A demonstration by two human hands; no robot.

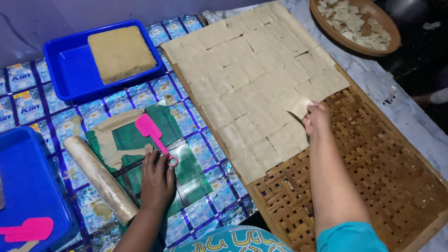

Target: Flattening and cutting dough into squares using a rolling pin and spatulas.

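My right hand (317,119) pinches a thin beige dough square (300,106) at the edge of the many dough squares laid in rows on a woven bamboo tray (373,158). My left hand (157,179) rests flat on a green plastic sheet (186,168), its fingertips touching the end of a pink plastic scraper (149,128). Scraps of thin dough (109,140) lie on the green sheet. A dough-coated rolling pin (100,177) lies just left of my left hand.
A blue tray (70,70) at the back left holds a block of dough (121,52). Another blue tray (23,186) at the front left holds a second pink scraper (28,229). A round woven basket (322,23) of dough pieces stands at the back right.
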